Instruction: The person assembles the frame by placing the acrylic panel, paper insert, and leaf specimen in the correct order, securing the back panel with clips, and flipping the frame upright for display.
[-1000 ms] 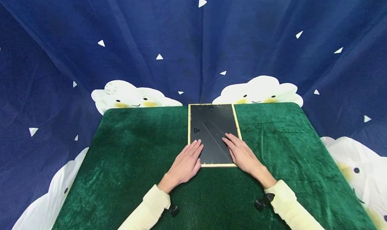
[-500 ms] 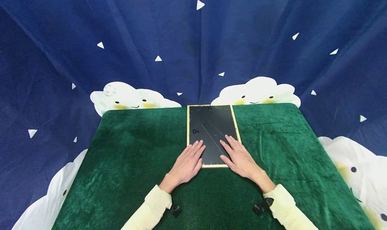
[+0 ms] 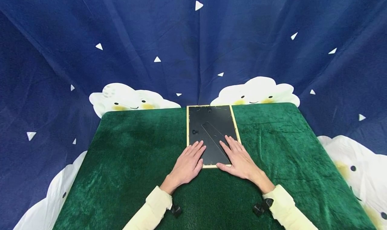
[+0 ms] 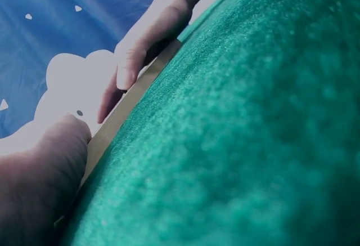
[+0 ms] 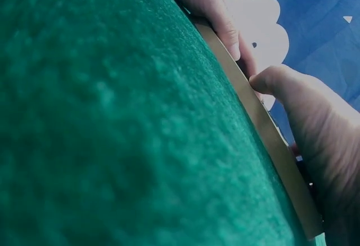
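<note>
A picture frame [image 3: 198,119] with a light wooden edge lies back side up, its black backing board showing. A slanted stand flap [image 3: 213,132] is outlined on the board, lying flat. My left hand [image 3: 188,162] rests with straight fingers over the frame's near left corner. Across from it, my right hand [image 3: 240,159] lies spread on the near right part, its thumb at the near edge. From the left wrist, the frame's wooden side [image 4: 132,105] runs between both hands. In the right wrist view the right thumb [image 5: 275,83] touches the top of that side.
Green plush cloth [image 3: 136,139] covers the table under the frame. Behind it hangs a blue curtain [image 3: 136,31] with white clouds and triangles. Small black devices [image 3: 176,209] are worn at both wrists below pale yellow sleeves [image 3: 151,206].
My right thumb has swung out from beside the fingers to the frame's near edge, and the right fingers have spread slightly. The left hand stays nearly still on the frame.
</note>
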Demonstrator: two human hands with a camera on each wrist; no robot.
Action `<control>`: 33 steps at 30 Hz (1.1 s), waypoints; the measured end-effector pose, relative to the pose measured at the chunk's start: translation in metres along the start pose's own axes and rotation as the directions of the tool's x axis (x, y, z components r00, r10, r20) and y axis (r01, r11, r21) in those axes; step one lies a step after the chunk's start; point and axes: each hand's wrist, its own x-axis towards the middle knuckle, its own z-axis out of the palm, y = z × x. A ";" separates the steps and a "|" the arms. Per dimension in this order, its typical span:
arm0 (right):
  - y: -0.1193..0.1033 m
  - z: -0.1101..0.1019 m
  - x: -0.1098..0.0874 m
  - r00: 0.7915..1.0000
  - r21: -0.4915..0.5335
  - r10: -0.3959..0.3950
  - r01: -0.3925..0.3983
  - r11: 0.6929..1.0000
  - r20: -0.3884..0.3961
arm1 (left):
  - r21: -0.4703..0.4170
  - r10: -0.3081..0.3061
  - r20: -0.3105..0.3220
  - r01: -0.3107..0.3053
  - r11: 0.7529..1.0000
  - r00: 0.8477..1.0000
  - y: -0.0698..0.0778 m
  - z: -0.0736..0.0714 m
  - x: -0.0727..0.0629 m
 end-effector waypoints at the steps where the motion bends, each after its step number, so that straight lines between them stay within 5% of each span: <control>1: 0.000 0.001 0.000 1.000 -0.003 0.003 -0.003 1.000 -0.003 | -0.005 0.000 0.000 0.000 1.000 1.000 0.000 0.000 0.000; 17: -0.004 0.010 0.004 0.995 0.018 0.048 -0.046 0.999 -0.083 | 0.042 -0.008 0.052 0.006 0.999 0.999 0.001 -0.001 0.001; 33: -0.009 0.001 0.014 0.987 0.174 0.162 -0.156 0.972 -0.018 | 0.046 0.022 0.003 -0.023 0.999 1.000 0.003 0.000 -0.001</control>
